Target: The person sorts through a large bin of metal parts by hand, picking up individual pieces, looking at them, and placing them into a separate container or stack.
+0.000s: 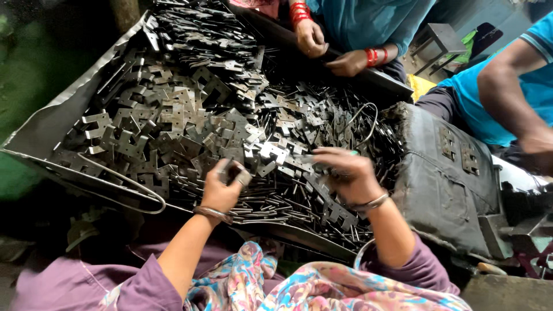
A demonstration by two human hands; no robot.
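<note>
The work surface is a large, shallow grey sheet-metal tray (55,118) with a bent-up rim, set low and tilted, and heaped with small dull-grey stamped metal hinge plates (190,115) and thin grey metal pins (271,204). A loop of bare wire (141,193) lies over the tray's near left edge. To the right stands a worn dark block with a cloth-like cover (443,184), its top carrying two assembled grey hinges (458,151). The surroundings are dim; a green surface (23,75) shows at the left, and a small dark metal stool (440,37) stands on the floor at the upper right. No packages, labels or signs can be made out. The left hand (222,187), with a metal bangle at the wrist, is raised over the near part of the heap, its fingers closed on a small hinge plate (239,174). The right hand (348,175), also bangled, rests palm down on the pile near the block, fingers curled among the plates; whether it grips anything cannot be told. Across the tray, another person in a teal garment (368,20) works with both hands at the far rim, and a third person's arm (512,92) shows at the right.
</note>
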